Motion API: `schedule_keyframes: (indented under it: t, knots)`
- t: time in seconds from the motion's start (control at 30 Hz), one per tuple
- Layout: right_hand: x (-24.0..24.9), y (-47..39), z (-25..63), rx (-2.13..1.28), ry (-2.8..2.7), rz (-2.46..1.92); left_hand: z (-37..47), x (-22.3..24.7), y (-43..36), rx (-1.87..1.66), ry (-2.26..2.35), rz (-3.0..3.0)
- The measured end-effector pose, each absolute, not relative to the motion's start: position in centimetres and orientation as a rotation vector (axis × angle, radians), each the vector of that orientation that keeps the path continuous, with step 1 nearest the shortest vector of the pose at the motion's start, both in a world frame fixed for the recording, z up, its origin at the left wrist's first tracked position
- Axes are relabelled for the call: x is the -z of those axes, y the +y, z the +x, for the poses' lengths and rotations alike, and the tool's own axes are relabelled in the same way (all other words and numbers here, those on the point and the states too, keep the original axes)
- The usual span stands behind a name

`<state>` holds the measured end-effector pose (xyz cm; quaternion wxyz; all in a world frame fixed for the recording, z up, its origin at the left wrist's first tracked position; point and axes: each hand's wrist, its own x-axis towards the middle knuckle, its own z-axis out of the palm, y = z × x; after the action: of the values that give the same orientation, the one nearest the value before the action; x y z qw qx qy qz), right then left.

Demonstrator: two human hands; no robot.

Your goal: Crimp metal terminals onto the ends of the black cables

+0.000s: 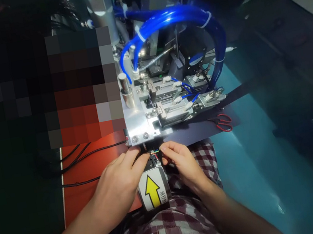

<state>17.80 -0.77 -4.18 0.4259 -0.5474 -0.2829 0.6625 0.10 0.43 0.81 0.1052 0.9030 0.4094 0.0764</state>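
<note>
Machine (137, 122): metal block overhangs work; knuckles could knock it if lifted. Left hand (117, 180): fingers curled beside wires, hold unclear. Right hand (182, 161): thumb and forefinger pinched on wires; sideways tug could strain them. Wires (154, 152): thin, between hands, tangle-prone through crowding. Edges: desk (78, 199) left, cables (105, 147) across; more room right, scissors (224, 121) well apart.

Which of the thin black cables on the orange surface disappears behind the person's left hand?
The lowest cable in the picture: it vanishes behind the left hand, whereas the others pass above that hand.
</note>
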Motion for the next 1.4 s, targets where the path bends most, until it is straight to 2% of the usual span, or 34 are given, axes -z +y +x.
schedule_keyframes:
  t: [0.7, 0.8, 0.93, 1.0, 1.2, 1.27, 1.4]
  knots:
    - [2.9, -1.8, 17.3, -1.544, -0.935, -1.458, -0.3, -0.8, 0.3, -0.203, 1.186, 2.692]
    - [2.2, -2.2, 17.0, -1.384, -1.087, -1.552, -0.3, -0.7, 0.3, -0.208, 1.199, 2.671]
    - [0.9, -1.9, 17.0, -0.919, -1.519, -1.66, -0.3, -0.8, 0.2, -0.225, 1.203, 2.648]
    - [0.8, -1.5, 17.2, -0.835, -1.595, -1.648, -0.2, -0.8, 0.2, -0.232, 1.198, 2.651]
    - [3.0, -0.8, 17.6, -1.505, -1.022, -1.427, -0.1, -1.1, 0.4, -0.214, 1.207, 2.623]
    - [3.4, -0.7, 17.8, -1.57, -0.928, -1.396, 0.0, -1.1, 0.4, -0.213, 1.22, 2.611]
    - [3.4, -0.3, 17.8, -1.488, -0.96, -1.451, -0.1, -1.0, 0.3, -0.23, 1.21, 2.621]
